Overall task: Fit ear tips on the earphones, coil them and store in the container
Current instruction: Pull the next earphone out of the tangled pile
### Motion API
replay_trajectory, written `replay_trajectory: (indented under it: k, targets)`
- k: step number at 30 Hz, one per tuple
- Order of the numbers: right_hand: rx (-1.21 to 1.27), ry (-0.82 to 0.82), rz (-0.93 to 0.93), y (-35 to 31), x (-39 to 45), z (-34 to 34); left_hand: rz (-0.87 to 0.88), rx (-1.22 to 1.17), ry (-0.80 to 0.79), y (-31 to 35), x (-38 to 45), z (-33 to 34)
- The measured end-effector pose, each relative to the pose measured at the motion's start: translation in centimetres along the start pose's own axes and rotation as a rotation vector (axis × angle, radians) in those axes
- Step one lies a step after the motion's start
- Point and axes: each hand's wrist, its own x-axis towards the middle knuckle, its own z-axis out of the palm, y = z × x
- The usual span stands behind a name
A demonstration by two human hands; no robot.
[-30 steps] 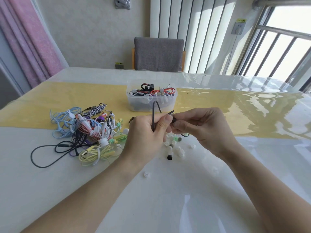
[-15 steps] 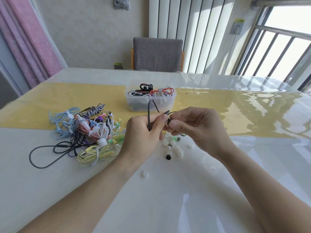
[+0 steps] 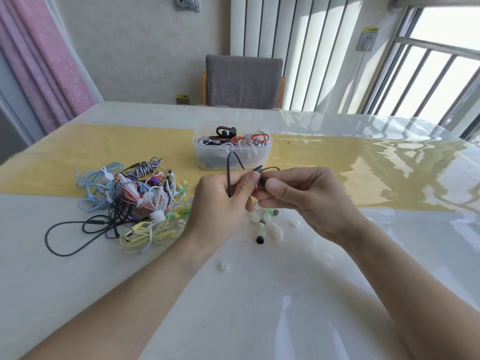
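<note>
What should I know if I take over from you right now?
Left hand: fingers pinch the black earphone cable.
Right hand: fingers pinch the black earbud at the cable's end.
Loose ear tips lie on the table under the hands, one black tip among them.
Done: some coiled earphones are in the clear container.
Left: finish this pair, coil it, store it, then do the tangled pile on the left.

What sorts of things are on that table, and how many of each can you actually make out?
Plastic container: 1
Tangled pile of earphones: 1, too knotted to count singly
Black earphone held in both hands: 1
Black ear tip: 1
Pale ear tips: a cluster, too small to count
Total: 5 kinds
</note>
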Motion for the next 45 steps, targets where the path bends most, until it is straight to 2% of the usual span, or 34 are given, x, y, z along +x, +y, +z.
replay_trajectory:
  k: [5,19,29,35,39,45]
  targets:
    - [-0.019,0.074,-0.007,0.13,0.12,0.21,-0.003,0.015,-0.009,0.18,-0.06,0.11]
    - [-0.089,0.073,-0.099,0.67,0.07,0.26,-0.051,-0.009,-0.046,0.14,-0.08,-0.09]
    - [0.002,0.105,-0.087,0.46,-0.09,0.72,0.096,0.156,-0.063,0.39,0.05,-0.59]
    - [-0.12,0.079,-0.154,0.35,-0.25,0.51,0.043,0.036,-0.138,0.38,-0.02,-0.77]
    - [-0.178,0.065,-0.205,0.11,-0.35,0.46,-0.048,-0.081,-0.135,-0.01,0.16,-0.48]
    - [-0.102,0.034,-0.131,-0.2,-0.27,0.16,-0.108,-0.141,-0.084,-0.29,0.16,-0.16]
